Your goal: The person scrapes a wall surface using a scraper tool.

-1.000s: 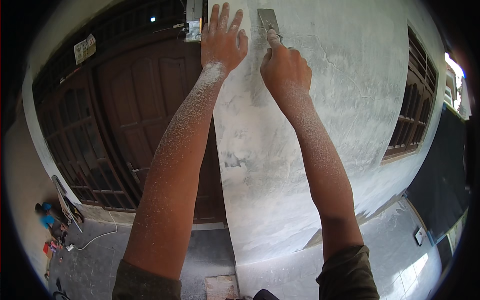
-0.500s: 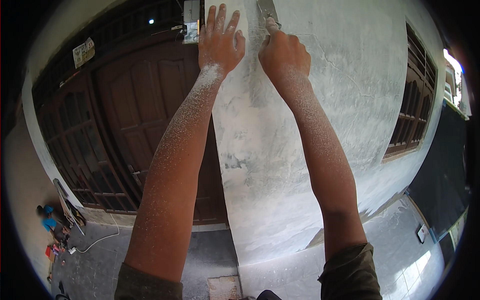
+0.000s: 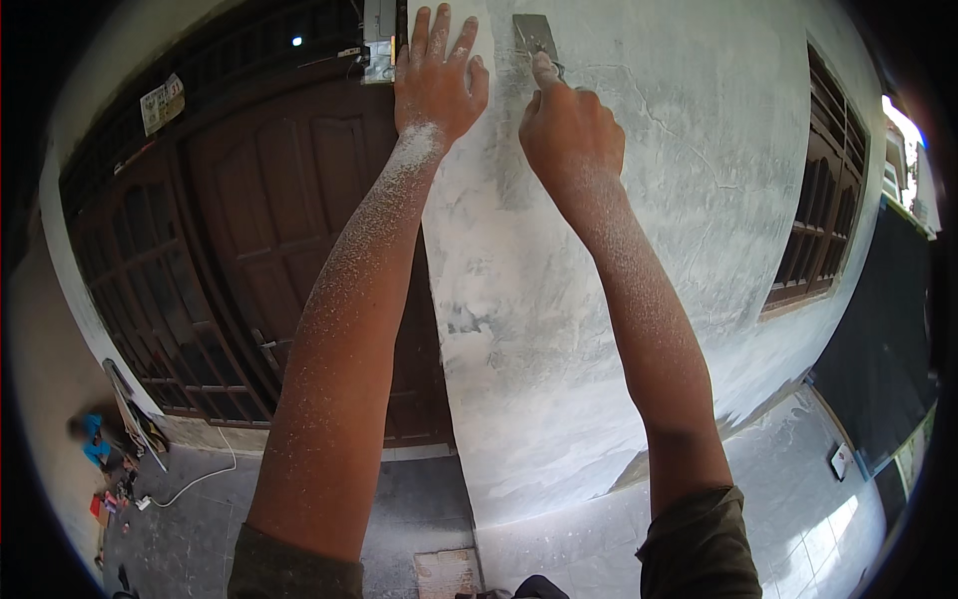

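1. Grey-white plaster wall (image 3: pixel 539 329), right of the brown panelled door (image 3: pixel 279 200): surfacing looked only partly done, with paler stretches lying nearest the door.
2. Dark grey patch (image 3: pixel 464 317), just right of the door, and hairline crack (image 3: pixel 656 119), farther right of it: both showed uncovered and seemed unfinished.
3. Left hand (image 3: pixel 439 90), beside the door's upper right: empty, fingers spread, palm apparently flat against the wall.
4. Right hand (image 3: pixel 574 135), farther right of the door: curled around a putty knife (image 3: pixel 533 33), one finger extended onto its blade.
5. Blade, upper right of the door: lay along the wall; firm contact could not be told.
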Motion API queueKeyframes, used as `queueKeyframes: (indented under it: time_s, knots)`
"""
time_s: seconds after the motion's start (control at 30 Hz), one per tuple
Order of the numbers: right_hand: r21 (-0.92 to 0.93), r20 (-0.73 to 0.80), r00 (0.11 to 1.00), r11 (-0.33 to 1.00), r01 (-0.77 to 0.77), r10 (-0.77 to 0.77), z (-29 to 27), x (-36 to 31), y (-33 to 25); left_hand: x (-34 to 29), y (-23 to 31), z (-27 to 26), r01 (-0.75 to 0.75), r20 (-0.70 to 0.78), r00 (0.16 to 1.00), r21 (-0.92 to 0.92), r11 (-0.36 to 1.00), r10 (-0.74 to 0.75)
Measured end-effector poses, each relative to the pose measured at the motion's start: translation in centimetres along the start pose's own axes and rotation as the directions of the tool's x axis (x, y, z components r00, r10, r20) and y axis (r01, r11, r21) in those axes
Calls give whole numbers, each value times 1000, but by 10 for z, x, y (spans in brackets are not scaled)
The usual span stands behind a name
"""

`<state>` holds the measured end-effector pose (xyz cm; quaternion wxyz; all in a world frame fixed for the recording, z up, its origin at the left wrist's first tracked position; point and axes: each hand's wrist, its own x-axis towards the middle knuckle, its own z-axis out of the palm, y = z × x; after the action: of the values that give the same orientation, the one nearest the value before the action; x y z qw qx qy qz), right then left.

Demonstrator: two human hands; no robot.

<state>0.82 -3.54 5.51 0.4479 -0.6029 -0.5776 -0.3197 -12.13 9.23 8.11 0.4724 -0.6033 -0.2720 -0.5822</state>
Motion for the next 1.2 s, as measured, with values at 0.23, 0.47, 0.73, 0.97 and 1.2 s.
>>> queueKeyframes:
  time_s: [0.23, 0.47, 0.73, 0.97, 1.2]
  knots:
    - [16, -136, 991, 1000, 16, -14, -5, 29, 1, 5, 5, 8, -16, -114, 993, 25, 1000, 19]
    - [-2, 35, 999, 1000, -19, 19, -7, 7, 7, 2, 3, 7, -29, -100, 994, 20, 999, 31]
    - [-18, 41, 999, 1000, -4, 5, -2, 3, 6, 2, 0, 6, -11, -106, 994, 56, 998, 17]
    - [38, -135, 991, 999, 18, -12, -1, 21, 9, 3, 4, 6, -15, -115, 993, 29, 999, 18]
    - [17, -33, 999, 1000, 2, -1, -10, 23, 18, 6, 12, 8, -18, -113, 993, 48, 999, 23]
